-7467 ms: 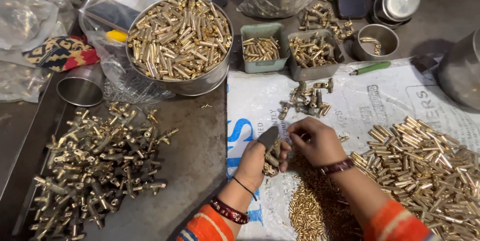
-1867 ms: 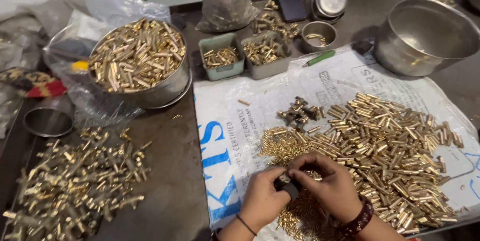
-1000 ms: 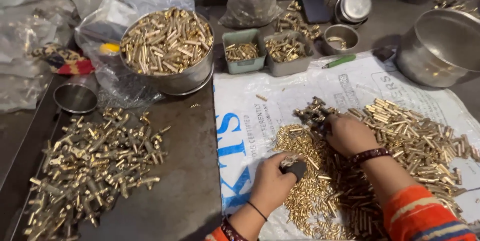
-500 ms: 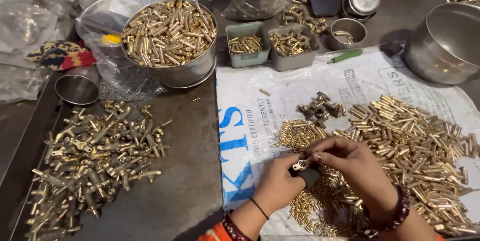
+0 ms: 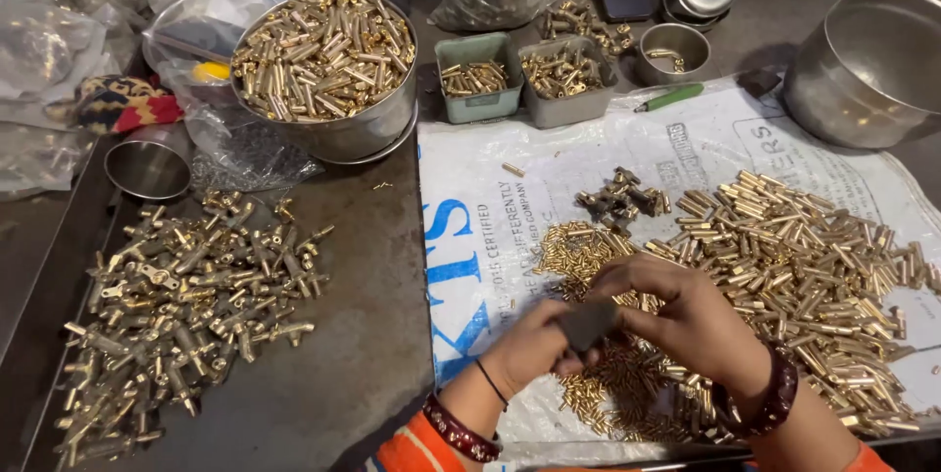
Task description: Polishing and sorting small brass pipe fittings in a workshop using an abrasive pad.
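Nearest, the left hand (image 5: 534, 359) pinches a small dark block (image 5: 588, 323) in its fingers, just above the heap of tiny brass pins (image 5: 608, 384); the right hand (image 5: 691, 320) curls its fingers against it. Right of the block lies a big pile of brass tubes (image 5: 814, 276) — much unsorted, I judge. Far left of the block, the steel bowl (image 5: 328, 65) sits heaped.

A small dark grey block (image 5: 586, 323), flat-sided and matte, sits tilted between both hands above a heap of tiny brass pins (image 5: 598, 384) scattered on the white printed sack (image 5: 549, 178), beside a spread of longer brass tubes (image 5: 804, 266).
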